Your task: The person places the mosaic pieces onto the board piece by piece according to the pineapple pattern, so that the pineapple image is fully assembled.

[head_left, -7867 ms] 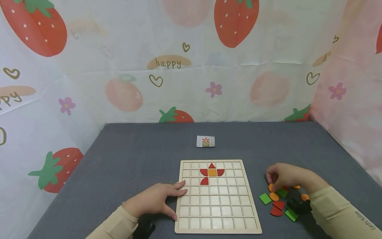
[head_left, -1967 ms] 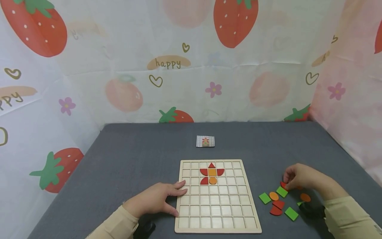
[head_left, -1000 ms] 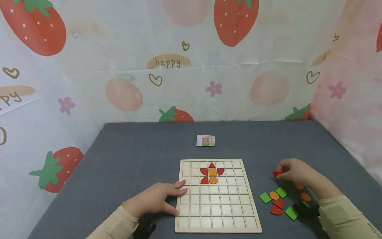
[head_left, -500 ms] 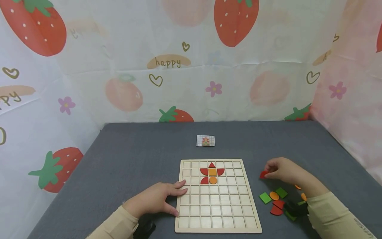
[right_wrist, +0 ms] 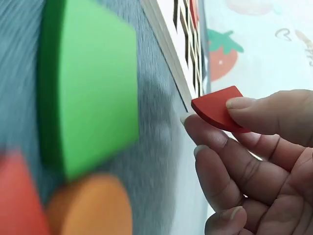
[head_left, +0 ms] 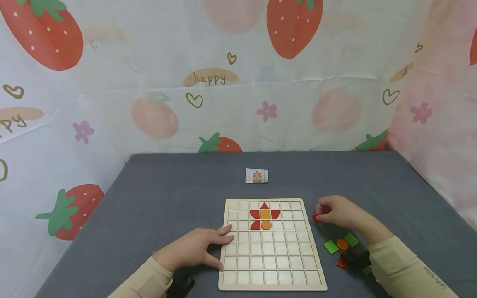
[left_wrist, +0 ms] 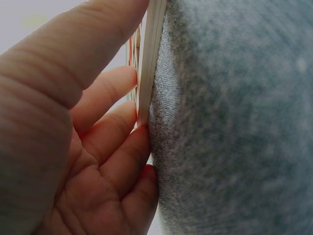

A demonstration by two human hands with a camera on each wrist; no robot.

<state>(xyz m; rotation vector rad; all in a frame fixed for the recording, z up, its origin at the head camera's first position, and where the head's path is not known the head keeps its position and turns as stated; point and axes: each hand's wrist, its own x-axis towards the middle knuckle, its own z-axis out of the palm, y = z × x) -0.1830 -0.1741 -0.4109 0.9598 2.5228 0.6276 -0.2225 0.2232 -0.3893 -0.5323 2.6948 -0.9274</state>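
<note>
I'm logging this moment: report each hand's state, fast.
Left hand: open, touching the board.
Right hand: closed, pinching a red piece.

Beige long sleeves (head_left: 143,280) – dark lettering (head_left: 435,277) on the right one – and a black device (head_left: 180,284) at each wrist.

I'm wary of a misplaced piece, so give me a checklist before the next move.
1. Red quarter-round piece pinched in right hand: ok.
2. Left hand touching left edge of pale wooden grid board: ok.
3. Held piece over the board: not ok, it's to the right.
4. Cell right of flat orange round piece bare: ok.
5. Pattern details on small white printed card: cannot tell, too small.
</note>
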